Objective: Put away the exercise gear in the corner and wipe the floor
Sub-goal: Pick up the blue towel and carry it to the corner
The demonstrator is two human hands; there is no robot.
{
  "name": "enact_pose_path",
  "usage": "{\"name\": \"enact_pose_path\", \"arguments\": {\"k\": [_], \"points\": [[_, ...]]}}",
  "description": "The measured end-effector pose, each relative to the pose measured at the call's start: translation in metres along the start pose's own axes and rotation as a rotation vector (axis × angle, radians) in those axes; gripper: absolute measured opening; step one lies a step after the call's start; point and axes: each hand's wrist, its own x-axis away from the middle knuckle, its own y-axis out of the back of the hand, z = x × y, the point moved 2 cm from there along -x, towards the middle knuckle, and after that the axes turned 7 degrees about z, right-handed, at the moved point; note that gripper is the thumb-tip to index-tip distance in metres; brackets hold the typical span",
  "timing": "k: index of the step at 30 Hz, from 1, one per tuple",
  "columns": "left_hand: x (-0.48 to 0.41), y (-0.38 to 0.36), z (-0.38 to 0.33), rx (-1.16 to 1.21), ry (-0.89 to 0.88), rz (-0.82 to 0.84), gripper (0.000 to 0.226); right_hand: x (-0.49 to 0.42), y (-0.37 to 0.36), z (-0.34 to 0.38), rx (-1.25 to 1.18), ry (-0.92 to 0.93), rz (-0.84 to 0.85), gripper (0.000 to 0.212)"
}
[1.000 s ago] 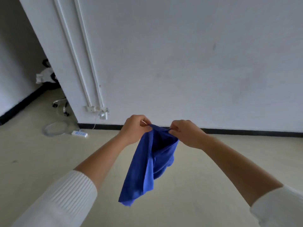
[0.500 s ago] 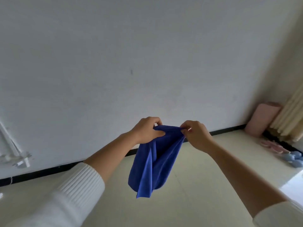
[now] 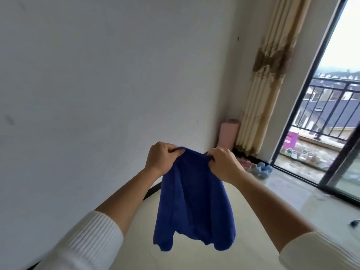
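Note:
A blue cloth (image 3: 192,207) hangs in front of me, held up by its top edge. My left hand (image 3: 161,158) grips the cloth's left top corner and my right hand (image 3: 224,164) grips the right top corner. Far off in the corner, a rolled pink exercise mat (image 3: 228,136) stands upright against the wall. Light blue dumbbells (image 3: 263,170) lie on the floor near it, and a small pink item (image 3: 245,164) lies between them and my right hand.
A beige curtain (image 3: 266,78) hangs beside the corner. A glass sliding door (image 3: 307,106) at the right opens on a balcony with a railing. A small dark object (image 3: 354,223) lies on the pale floor at the far right. A white wall fills the left.
My view has swung to the right, bringing the corner, the curtain and the balcony door into sight. Both hands keep hold of the cloth, now spread a little wider.

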Motion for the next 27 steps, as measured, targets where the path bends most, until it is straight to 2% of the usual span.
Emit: {"name": "enact_pose_path", "arguments": {"k": [6,15,22,24,27], "points": [[-0.168,-0.054,0.005,-0.057,-0.114,0.169,0.016,-0.115,0.037,-0.106,-0.394,-0.257,-0.173,0.017],[-0.374,-0.134,-0.007,-0.113,-0.204,0.261,0.019,-0.262,0.075,-0.233,-0.267,-0.348,-0.245,0.011],[-0.549,-0.197,-0.010,-0.184,-0.271,0.215,0.050,-0.399,0.105,-0.328,-0.070,-0.358,-0.258,0.013],[-0.604,-0.220,-0.013,-0.200,-0.279,0.225,0.047,-0.441,0.117,-0.363,-0.094,-0.367,-0.269,0.013],[-0.682,-0.254,-0.016,-0.206,-0.282,0.237,0.043,-0.503,0.135,-0.418,-0.267,-0.394,-0.258,0.009]]}}
